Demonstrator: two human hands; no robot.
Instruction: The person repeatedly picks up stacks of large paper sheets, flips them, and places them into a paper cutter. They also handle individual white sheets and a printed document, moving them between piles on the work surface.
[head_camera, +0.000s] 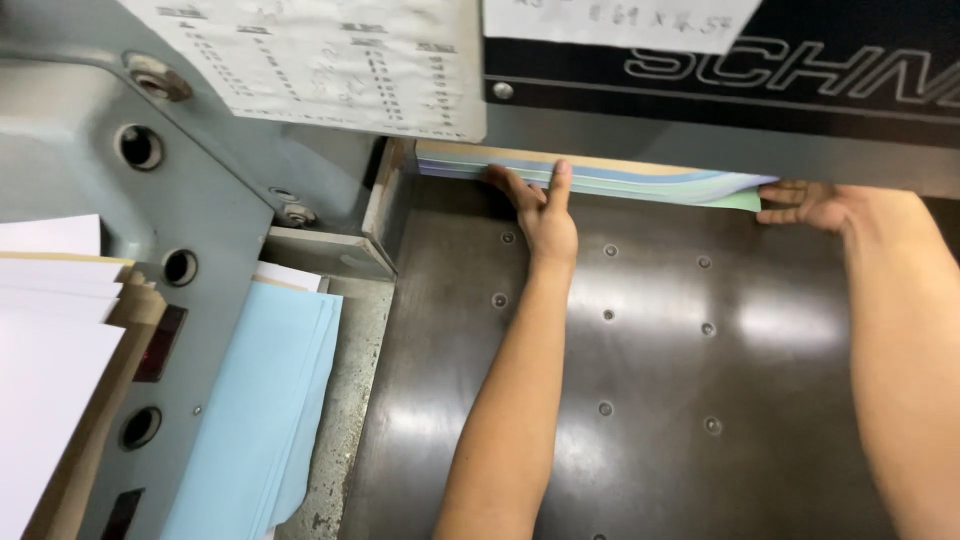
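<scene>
Head view: left hand (545, 215), fingers spread, presses the paper stack's (640, 183) front edge; right hand (812, 205), fingers together, flat against its right end.

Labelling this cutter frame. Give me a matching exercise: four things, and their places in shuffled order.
Things:
1 left hand
2 right hand
3 pale blue sheets
4 white paper pile

Places:
A far left edge of view
B right end of the coloured paper stack
C beside the dark metal table, left of it
D left part of the stack, fingers spread

Pairs: 1-D, 2-B, 3-C, 4-A
</scene>
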